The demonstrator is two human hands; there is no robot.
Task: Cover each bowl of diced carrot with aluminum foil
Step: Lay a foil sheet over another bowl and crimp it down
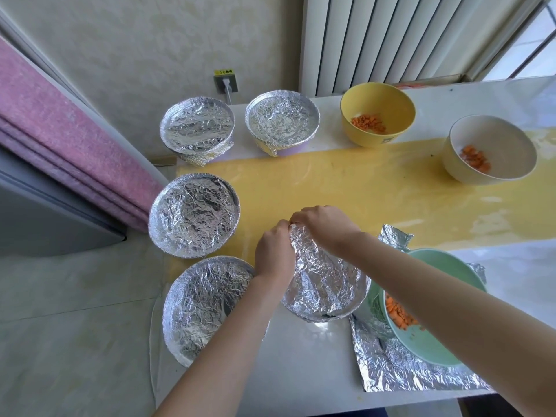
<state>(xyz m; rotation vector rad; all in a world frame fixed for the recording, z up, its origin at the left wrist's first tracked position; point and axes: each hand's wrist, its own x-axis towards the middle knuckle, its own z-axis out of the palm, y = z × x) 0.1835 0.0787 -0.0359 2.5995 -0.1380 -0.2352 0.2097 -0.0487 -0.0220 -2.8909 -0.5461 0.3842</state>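
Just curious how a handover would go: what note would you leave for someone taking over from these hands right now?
Left hand and right hand: both pinch the foil at the far rim of the fifth bowl, at the table's near middle.
Done: four covered bowls on the left.
Left: finish crimping this one. Then cover the green bowl, which stands open on a foil sheet at the near right. Last come the yellow bowl and the white bowl at the far right, both open with carrot showing.
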